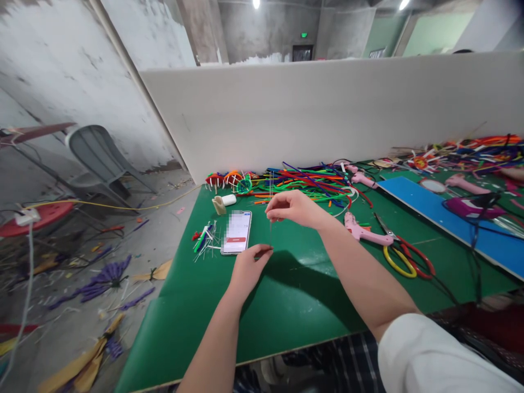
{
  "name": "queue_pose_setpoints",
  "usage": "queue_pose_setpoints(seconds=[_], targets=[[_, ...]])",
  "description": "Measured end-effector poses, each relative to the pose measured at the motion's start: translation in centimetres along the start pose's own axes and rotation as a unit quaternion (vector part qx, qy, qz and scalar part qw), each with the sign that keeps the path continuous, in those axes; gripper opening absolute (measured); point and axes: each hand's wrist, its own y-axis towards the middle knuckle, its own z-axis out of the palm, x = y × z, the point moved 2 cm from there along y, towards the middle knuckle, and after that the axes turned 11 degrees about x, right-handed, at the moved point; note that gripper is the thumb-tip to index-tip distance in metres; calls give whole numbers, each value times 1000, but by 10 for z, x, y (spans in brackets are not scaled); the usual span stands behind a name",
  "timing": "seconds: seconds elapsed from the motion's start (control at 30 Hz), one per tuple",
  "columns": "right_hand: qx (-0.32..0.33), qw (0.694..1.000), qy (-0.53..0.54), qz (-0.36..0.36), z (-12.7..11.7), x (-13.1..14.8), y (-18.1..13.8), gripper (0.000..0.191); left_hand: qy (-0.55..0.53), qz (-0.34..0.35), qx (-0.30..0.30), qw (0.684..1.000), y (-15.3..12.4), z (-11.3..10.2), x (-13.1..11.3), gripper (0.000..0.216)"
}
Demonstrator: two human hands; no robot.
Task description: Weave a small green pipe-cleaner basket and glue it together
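My right hand [293, 208] is closed in a pinch on some thin, pale, straight wires [272, 184] that stand upright above its fingertips. Below it, my left hand [249, 268] pinches the lower end of the same strand close over the green table [303, 305]. How many strands there are is hard to make out. Left of my hands lies a lit phone [236, 233], and beside that a small pile of cut wires and green and white bits [206, 240].
Scissors [403, 254] with red and yellow handles and a pink glue gun [364, 231] lie to the right. Colourful pipe cleaners [303, 183] are heaped along the back by a white partition [311, 109]. A blue board [446, 218] is farther right.
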Motion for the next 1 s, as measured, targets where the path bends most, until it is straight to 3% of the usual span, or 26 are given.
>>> queue_pose_setpoints(seconds=[0.13,0.33,0.63,0.73,0.8,0.9,1.0], targets=[[11,1000,-6,-5,1,2,-1,8,-4,4,-3,1000,-1,3,0,26],[14,1000,16,-12,3,0,0,9,-107,23,-25,994,-2,6,-7,30],[27,999,28,1,-3,-14,5,18,-191,-3,1,982,-9,7,-20,33],[-24,993,-110,40,-16,-38,11,26,-220,-14,-51,974,-9,-4,-18,35],[-100,937,-312,118,-27,-62,14,29,-246,-14,-119,962,-9,-14,-13,37],[-114,906,-375,161,-33,-102,17,26,-275,-4,-196,941,-10,-28,-7,38],[-97,887,-415,181,-29,-134,18,32,-282,3,-223,933,-11,-32,-5,38]])
